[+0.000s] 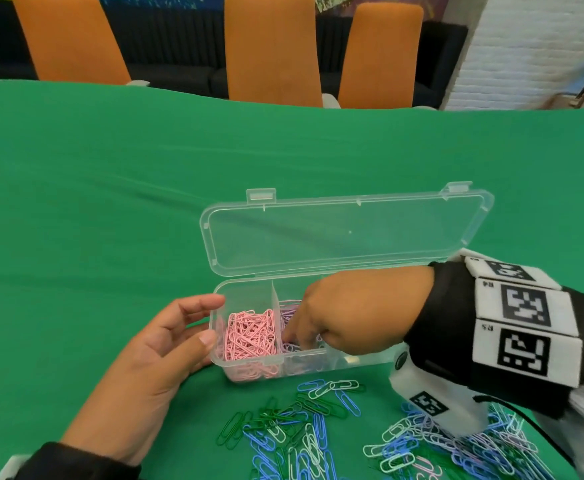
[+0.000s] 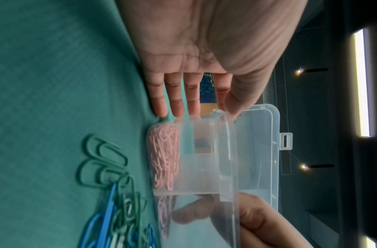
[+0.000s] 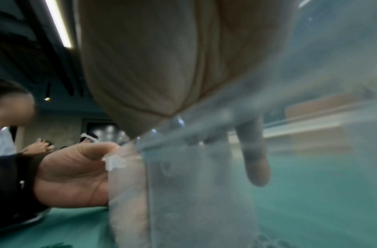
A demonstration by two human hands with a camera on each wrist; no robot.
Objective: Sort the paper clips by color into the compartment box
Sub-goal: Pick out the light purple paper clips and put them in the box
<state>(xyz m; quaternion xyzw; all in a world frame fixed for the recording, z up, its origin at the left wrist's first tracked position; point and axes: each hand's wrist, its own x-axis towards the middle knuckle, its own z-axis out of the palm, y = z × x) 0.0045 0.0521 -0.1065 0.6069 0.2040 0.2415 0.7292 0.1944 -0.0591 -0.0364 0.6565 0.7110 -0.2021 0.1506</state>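
Observation:
A clear compartment box point(image 1: 318, 363) stands on the green cloth with its lid point(image 1: 346, 233) folded back. Its leftmost compartment holds pink clips point(image 1: 249, 337), and the one beside it holds purple clips point(image 1: 289, 311). My right hand point(image 1: 301, 332) reaches down into the purple compartment. Through the box wall one finger point(image 3: 255, 161) hangs straight, and I see nothing pinched. My left hand point(image 1: 211, 320) rests against the box's left end with fingers point(image 2: 177, 104) straight and thumb at the front corner. Loose blue, green, white and lilac clips point(image 1: 318, 431) lie in front of the box.
More loose clips point(image 1: 457, 445) spread under my right wrist at the near right. Green clips point(image 2: 102, 161) lie close to the box's front wall. Three orange chairs point(image 1: 270, 46) stand behind the table's far edge. Other people's hands point(image 3: 38, 147) show in the distance.

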